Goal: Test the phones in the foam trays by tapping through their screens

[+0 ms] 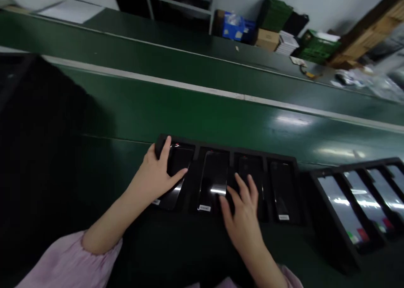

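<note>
A black tray (232,151) with several slots lies on the near edge of the green bench, each slot holding a dark phone. My left hand (156,174) rests on the leftmost phone (178,166), fingers spread flat over its upper end. My right hand (243,212) lies open with fingers stretched over the third phone (252,170), its thumb touching the second phone (213,180). The fourth phone (280,191) lies untouched. White labels show at the phones' near ends.
A second black tray (328,220) with several reflective phones sits at the right. A green conveyor belt (202,115) runs across behind. Boxes, green crates (274,12) and stacked papers stand at the back. A dark mass fills the left.
</note>
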